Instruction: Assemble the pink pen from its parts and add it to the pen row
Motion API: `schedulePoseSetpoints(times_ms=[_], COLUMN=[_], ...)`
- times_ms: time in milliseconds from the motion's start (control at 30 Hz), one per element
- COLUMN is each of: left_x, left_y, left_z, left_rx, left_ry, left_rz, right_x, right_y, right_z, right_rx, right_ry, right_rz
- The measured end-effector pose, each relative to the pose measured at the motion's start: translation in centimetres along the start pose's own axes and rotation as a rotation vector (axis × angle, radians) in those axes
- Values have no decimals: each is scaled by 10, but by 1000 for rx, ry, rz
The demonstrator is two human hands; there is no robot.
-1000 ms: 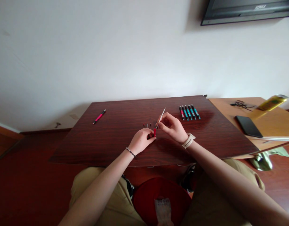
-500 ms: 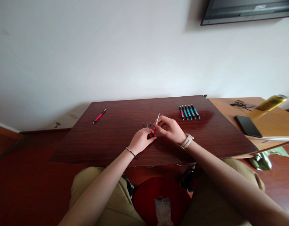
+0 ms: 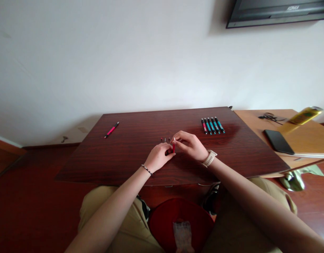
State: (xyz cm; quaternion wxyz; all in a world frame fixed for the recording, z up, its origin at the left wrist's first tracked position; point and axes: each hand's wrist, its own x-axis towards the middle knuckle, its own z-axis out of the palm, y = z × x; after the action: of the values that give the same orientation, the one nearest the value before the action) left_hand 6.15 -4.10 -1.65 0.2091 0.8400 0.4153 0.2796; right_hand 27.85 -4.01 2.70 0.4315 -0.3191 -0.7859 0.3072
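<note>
Upright in the fingers of my left hand (image 3: pixel 160 154) stands a red pen barrel (image 3: pixel 174 147), held just above the dark wood table. My right hand (image 3: pixel 189 143) pinches at the barrel's top, where a short white end of a pen refill (image 3: pixel 174 139) shows; the rest of the refill is out of sight in the barrel. Just beyond my left hand lie small pen parts: a red piece (image 3: pixel 161 139), a metal piece (image 3: pixel 165 140) and a dark piece (image 3: pixel 169 139).
A pink pen (image 3: pixel 111 130) lies at the table's left. Several pens (image 3: pixel 213 125), mostly blue, lie in a row at the right. On the lower wooden cabinet sit a phone (image 3: pixel 278 141), a cable (image 3: pixel 270 116) and a yellow can (image 3: pixel 305 115).
The refill has gone down into the red barrel, so that only its short upper end shows. My right fingers have come down with it; my left hand has stayed put.
</note>
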Motion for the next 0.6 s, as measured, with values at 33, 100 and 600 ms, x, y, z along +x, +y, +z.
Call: schedulePoseSetpoints(times_ms=[33, 100, 600], left_x=[0, 0, 0], left_y=[0, -1, -1], left_z=[0, 0, 0], left_rx=[1, 1, -17], left_ry=[0, 2, -4], left_rz=[1, 4, -3], right_x=[0, 1, 1], right_y=[0, 0, 0], right_z=[0, 1, 3], right_rx=[3, 10, 30], right_ry=[-1, -4, 14], right_rz=[-5, -18, -30])
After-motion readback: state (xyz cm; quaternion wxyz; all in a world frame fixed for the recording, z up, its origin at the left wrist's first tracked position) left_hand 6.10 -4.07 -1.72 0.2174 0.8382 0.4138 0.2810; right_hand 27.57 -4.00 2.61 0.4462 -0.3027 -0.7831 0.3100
